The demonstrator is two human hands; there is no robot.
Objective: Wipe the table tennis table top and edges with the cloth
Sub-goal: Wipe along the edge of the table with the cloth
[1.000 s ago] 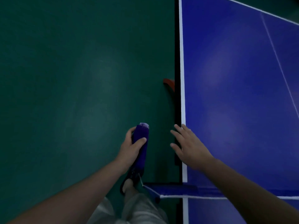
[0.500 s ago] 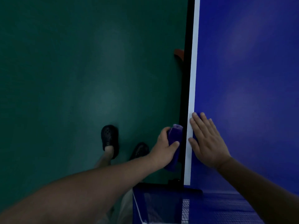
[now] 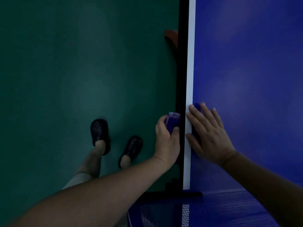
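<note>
My left hand (image 3: 167, 141) has brought the gripped cloth (image 3: 172, 122) against the table's black side edge (image 3: 181, 79) at lower centre; I brace my flat right hand (image 3: 208, 136) on top and should wipe upward with steady pressure.

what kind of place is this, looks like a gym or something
Probably an indoor table tennis room or sports hall. A blue table with a white sideline fills the right side, its net crosses the bottom, and the floor is plain green sports flooring.
</note>
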